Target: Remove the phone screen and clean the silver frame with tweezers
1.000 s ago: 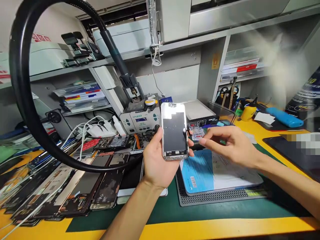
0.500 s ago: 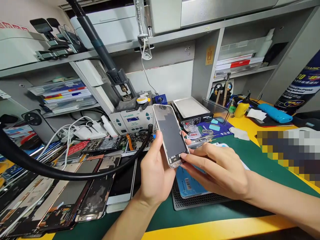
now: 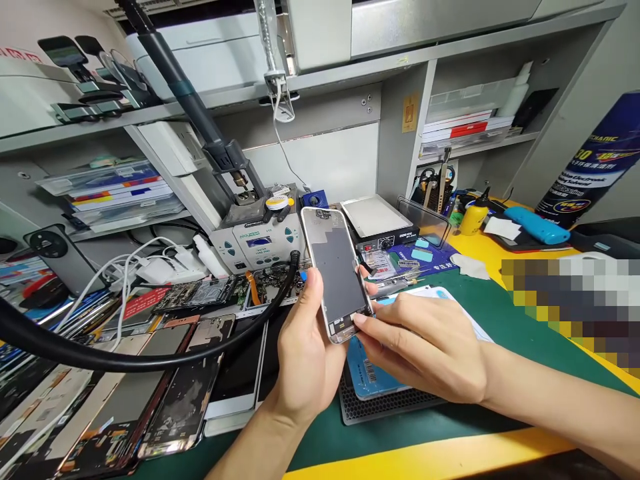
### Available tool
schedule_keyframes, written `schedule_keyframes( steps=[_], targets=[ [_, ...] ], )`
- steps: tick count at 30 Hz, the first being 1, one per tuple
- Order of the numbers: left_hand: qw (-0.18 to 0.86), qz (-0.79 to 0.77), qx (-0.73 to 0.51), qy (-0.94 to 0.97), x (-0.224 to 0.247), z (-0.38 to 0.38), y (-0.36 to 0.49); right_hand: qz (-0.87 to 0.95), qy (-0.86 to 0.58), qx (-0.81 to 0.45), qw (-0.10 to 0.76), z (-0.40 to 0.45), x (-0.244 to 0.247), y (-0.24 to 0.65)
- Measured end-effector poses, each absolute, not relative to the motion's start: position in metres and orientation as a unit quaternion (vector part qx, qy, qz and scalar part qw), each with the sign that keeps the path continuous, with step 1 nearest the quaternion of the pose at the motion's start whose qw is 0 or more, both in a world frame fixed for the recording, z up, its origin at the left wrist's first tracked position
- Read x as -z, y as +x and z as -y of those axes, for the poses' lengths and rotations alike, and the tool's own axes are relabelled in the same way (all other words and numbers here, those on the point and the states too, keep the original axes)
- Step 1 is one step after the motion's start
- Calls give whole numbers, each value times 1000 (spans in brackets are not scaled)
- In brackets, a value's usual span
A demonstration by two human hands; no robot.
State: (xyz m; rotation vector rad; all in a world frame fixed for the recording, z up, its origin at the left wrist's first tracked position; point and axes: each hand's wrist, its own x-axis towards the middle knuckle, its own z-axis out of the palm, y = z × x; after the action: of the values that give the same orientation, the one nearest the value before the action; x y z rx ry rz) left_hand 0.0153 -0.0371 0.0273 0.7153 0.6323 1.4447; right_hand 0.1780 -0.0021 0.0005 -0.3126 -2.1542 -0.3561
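A phone screen (image 3: 341, 267) is tilted up in front of me, its dark grey back and pale frame facing me. My left hand (image 3: 306, 357) is closed round its lower part, thumb along the left edge and fingertips showing at the right edge. With fingers drawn together, my right hand (image 3: 430, 350) touches the screen's lower right corner, by the small flex cable and connectors (image 3: 344, 325). Whether its fingertips pinch the cable there is hidden. Below the right hand lies a blue packet (image 3: 363, 373) on a black perforated mat (image 3: 360, 413).
Phone screens and housings (image 3: 175, 400) lie at the left, crossed by a thick black hose (image 3: 150, 363). Behind stand a grey soldering station (image 3: 255, 243) and a heating plate (image 3: 377, 217). A yellow bottle (image 3: 474, 217) and a blue spray can (image 3: 585, 173) are at right.
The view has shifted slightly, so the background sits further left. The screen's lower end and my right index fingertip appear a little lower and to the left; the left hand keeps its hold.
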Motion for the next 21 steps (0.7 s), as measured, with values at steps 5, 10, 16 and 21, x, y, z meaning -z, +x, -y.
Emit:
schedule_keyframes(
  steps=[5,10,16,21],
  targets=[
    [631,-314,-642,302,-25,37,17,869,-119,153,456,1,-1,178],
    [634,-312,-636,311,-26,36,17,868,-113,152,460,-2,1,177],
    [642,-305,-624,324,-26,38,14,837,-141,49,527,1,-4,178],
    [636,-298,-617,354,-18,40,13,724,-307,-119,606,-3,-11,179]
  ],
)
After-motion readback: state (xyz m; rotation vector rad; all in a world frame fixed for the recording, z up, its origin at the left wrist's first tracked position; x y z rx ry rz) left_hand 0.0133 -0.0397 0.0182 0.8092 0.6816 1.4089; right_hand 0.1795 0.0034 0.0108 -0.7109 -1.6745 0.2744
